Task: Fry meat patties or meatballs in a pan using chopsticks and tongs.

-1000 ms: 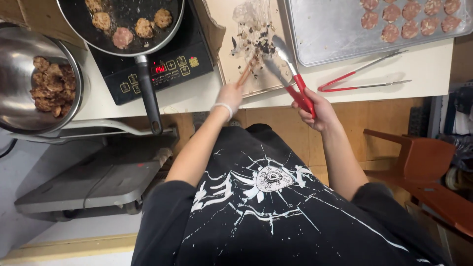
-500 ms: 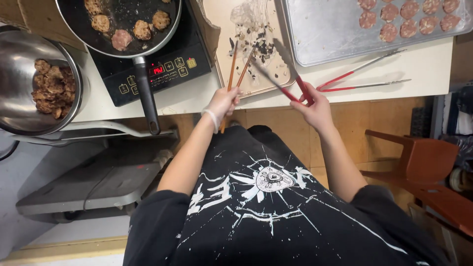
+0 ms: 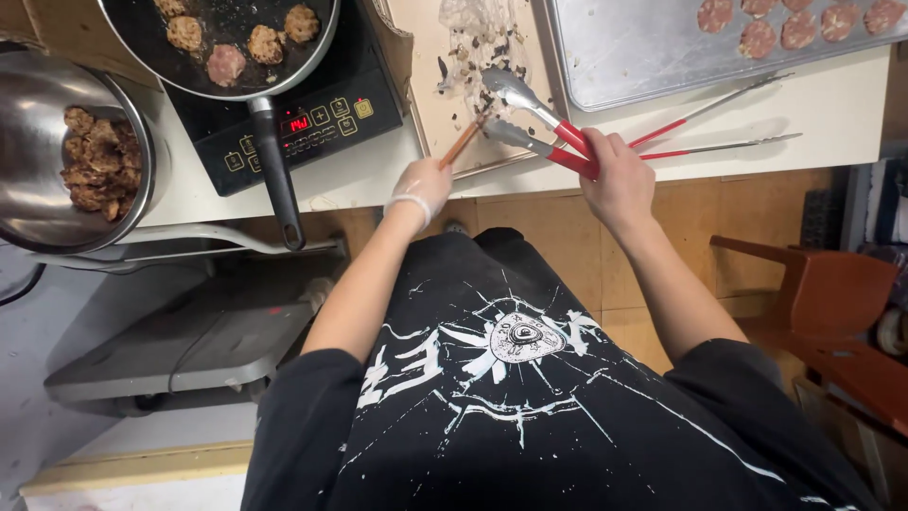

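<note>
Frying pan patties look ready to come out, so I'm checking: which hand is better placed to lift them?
Probably the right hand: it grips the red-handled tongs with open scoops. The left hand, nearer the frying pan, holds only chopsticks.

Only one view on my end, the head cam, so nothing overlaps with a second angle. It sits up high and looks almost straight down the wearer's own front, so the black printed shirt [image 3: 511,378] fills the bottom half. The surface [image 3: 832,123] runs along the top edge, fairly close, with the frying pan [image 3: 222,43] cut off by the frame. Both forearms reach up from the middle, floor showing lower left.
</note>
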